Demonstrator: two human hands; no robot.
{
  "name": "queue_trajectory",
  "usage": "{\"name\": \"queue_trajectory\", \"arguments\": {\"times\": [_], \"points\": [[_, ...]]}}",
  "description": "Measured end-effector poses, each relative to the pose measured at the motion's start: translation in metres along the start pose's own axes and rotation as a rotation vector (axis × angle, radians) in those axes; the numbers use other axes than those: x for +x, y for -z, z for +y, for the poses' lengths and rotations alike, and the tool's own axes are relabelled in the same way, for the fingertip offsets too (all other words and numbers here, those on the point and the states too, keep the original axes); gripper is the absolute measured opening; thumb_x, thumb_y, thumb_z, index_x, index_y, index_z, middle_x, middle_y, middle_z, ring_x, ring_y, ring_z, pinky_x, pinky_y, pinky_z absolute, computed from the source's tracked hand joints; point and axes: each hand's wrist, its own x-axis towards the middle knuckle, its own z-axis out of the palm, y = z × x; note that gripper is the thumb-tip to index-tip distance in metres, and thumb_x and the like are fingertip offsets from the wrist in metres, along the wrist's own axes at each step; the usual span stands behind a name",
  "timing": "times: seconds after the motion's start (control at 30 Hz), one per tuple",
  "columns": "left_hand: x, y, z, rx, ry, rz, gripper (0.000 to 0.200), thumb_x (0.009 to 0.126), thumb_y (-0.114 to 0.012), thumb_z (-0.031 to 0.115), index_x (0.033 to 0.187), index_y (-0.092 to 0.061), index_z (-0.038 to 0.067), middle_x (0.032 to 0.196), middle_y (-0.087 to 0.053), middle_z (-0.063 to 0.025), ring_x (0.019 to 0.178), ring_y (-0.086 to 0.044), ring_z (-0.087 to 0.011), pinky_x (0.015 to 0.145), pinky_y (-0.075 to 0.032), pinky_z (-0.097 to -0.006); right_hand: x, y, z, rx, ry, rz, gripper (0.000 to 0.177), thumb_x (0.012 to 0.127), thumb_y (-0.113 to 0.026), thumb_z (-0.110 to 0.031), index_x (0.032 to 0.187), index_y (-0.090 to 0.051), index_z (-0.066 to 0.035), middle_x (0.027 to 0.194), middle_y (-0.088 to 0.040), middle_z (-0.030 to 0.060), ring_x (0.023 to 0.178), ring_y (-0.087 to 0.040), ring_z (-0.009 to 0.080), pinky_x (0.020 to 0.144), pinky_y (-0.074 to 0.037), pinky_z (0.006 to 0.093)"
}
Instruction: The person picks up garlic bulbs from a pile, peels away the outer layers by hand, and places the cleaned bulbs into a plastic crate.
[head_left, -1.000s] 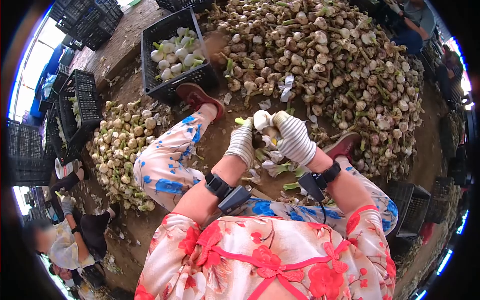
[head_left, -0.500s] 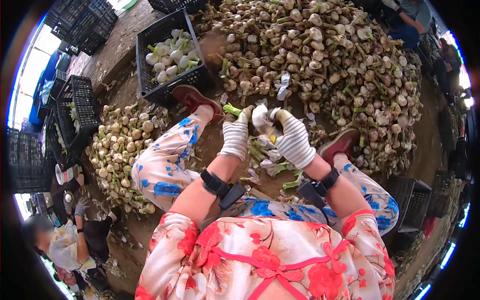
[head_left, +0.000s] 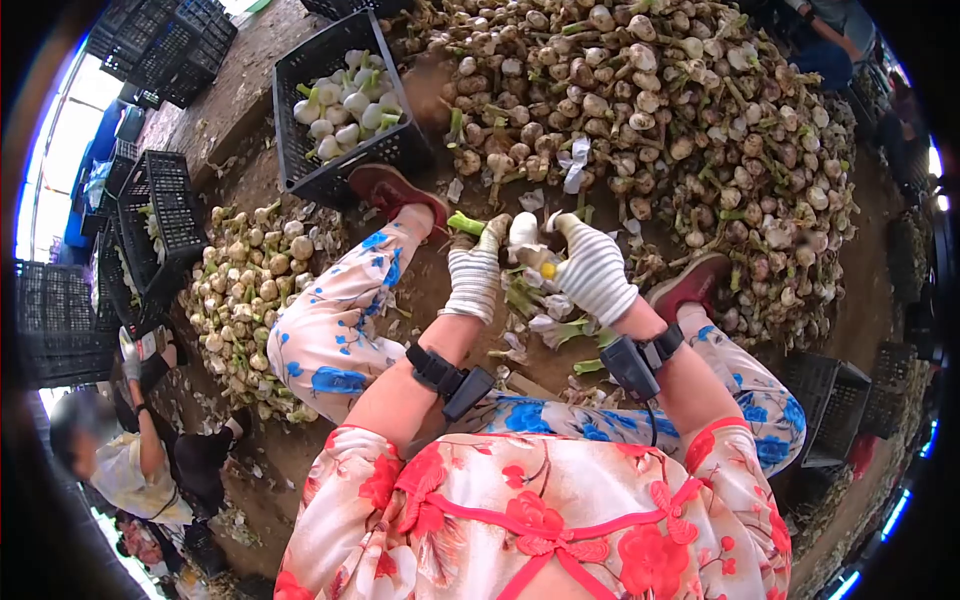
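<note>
My left hand [head_left: 474, 275], in a striped knit glove, is closed around a garlic bulb [head_left: 523, 230]. Its green stem [head_left: 465, 223] pokes out on the left side of the fist. Close by on the right, my gloved right hand [head_left: 597, 272] has its fingers curled, with the thumb side near the bulb. A small yellow-ended object [head_left: 548, 270] shows at its grip; the rest is hidden by the fingers. Beneath the hands lie cut stems and peeled skins [head_left: 550, 328] on the ground.
A large heap of unpeeled garlic [head_left: 640, 110] spreads ahead and right. Clean white bulbs sit in a black crate [head_left: 352, 165] ahead left. A smaller garlic pile [head_left: 250, 300] lies beside my left leg. Another person [head_left: 140, 465] sits at lower left; more crates [head_left: 160, 215] stand behind.
My right hand, blurred earlier beside the bulb, is now sharper, and the bulb's white side shows more clearly. At lower left, the other person's gloved hand has moved up and left.
</note>
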Motion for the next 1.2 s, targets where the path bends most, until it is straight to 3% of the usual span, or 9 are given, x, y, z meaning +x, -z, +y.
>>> {"name": "queue_trajectory", "arguments": {"times": [0.1,0.3,0.57,0.73,0.77,0.87,0.9,1.03,1.2], "points": [[0.002,0.002,0.001,-0.081,0.041,-0.032,0.015,0.08,-0.061,0.012,0.09,-0.063,0.001,0.083,-0.063,-0.0046,0.068,-0.059,-0.0122,0.058,-0.049,-0.0256,0.008,-0.015,0.016,0.192,0.076,-0.017,0.018,0.077,-0.062,-0.015,0.085,-0.056,-0.001,0.067,-0.058,0.0095,0.057,-0.051,0.0144,0.054,-0.043,0.0272],[0.014,0.012,-0.012,-0.149,0.093,-0.047,0.018,0.081,-0.059,0.015,0.094,-0.058,0.002,0.085,-0.062,-0.0078,0.071,-0.061,-0.0171,0.058,-0.052,-0.029,0.011,-0.03,0.07,0.812,-0.696,-0.074,0.013,0.083,-0.054,-0.015,0.088,-0.054,-0.003,0.061,-0.055,0.0047,0.044,-0.05,0.0134,0.039,-0.042,0.0254],[0.041,0.032,-0.011,-0.311,0.511,-0.002,0.023,0.086,-0.051,0.031,0.096,-0.059,0.012,0.084,-0.063,-0.0042,0.066,-0.061,-0.0181,0.05,-0.053,-0.0309,-0.028,-0.071,0.177,0.455,-0.434,-0.317,0.04,0.082,-0.055,-0.037,0.087,-0.061,0.003,0.071,-0.061,0.0069,0.066,-0.054,0.0155,0.062,-0.043,0.0298],[0.092,0.049,0.095,-0.591,-0.017,-0.054,0.034,0.082,-0.051,0.045,0.076,-0.056,0.012,0.072,-0.059,-0.002,0.06,-0.056,-0.0165,0.057,-0.047,-0.0305,-0.03,-0.031,0.185,0.576,-0.786,-0.356,0.021,0.078,-0.061,-0.02,0.085,-0.061,0.0,0.07,-0.061,0.0086,0.062,-0.056,0.0141,0.057,-0.046,0.028],[0.082,0.037,0.123,-0.528,-0.11,0.046,0.038,0.083,-0.048,0.048,0.073,-0.054,0.012,0.072,-0.058,-0.0025,0.062,-0.055,-0.0175,0.06,-0.047,-0.0319,-0.039,-0.053,0.233,0.497,-0.575,-0.229,0.019,0.077,-0.062,-0.019,0.082,-0.061,0.0,0.069,-0.061,0.0077,0.061,-0.057,0.0147,0.056,-0.046,0.0291],[0.08,0.02,0.116,-0.497,-0.053,0.217,0.043,0.085,-0.042,0.049,0.069,-0.05,0.011,0.067,-0.053,-0.0017,0.065,-0.05,-0.0188,0.062,-0.046,-0.0306,-0.039,-0.062,0.302,0.134,-0.811,-0.24,0.041,0.08,-0.054,-0.04,0.081,-0.062,-0.001,0.076,-0.062,0.017,0.071,-0.058,0.0319,0.065,-0.045,0.038],[0.086,0.025,0.096,-0.472,0.002,0.125,0.033,0.085,-0.048,0.04,0.069,-0.05,0.01,0.065,-0.051,-0.001,0.062,-0.049,-0.0176,0.059,-0.045,-0.0299,-0.034,-0.039,0.283,-0.086,-0.716,-0.244,0.05,0.08,-0.048,-0.05,0.082,-0.062,-0.002,0.078,-0.06,0.0209,0.075,-0.056,0.0366,0.066,-0.044,0.0392],[0.088,0.018,0.026,-0.394,0.297,0.02,0.004,0.081,-0.057,0.009,0.084,-0.053,0.007,0.066,-0.049,-0.0028,0.059,-0.05,-0.0156,0.058,-0.049,-0.0269,-0.024,-0.021,0.297,-0.069,-0.785,0.03,0.023,0.072,-0.058,-0.017,0.092,-0.061,-0.007,0.082,-0.06,0.0214,0.075,-0.057,0.0343,0.068,-0.044,0.0392],[0.077,-0.002,-0.026,-0.337,0.405,-0.239,0.033,0.081,-0.051,-0.001,0.114,-0.046,0.005,0.092,-0.057,-0.0177,0.065,-0.057,-0.0197,0.056,-0.052,-0.0338,0.034,-0.003,0.292,-0.218,-0.798,-0.053,0.044,0.076,-0.057,-0.034,0.114,-0.053,-0.011,0.106,-0.056,0.019,0.098,-0.053,0.0339,0.08,-0.043,0.0393]]}}
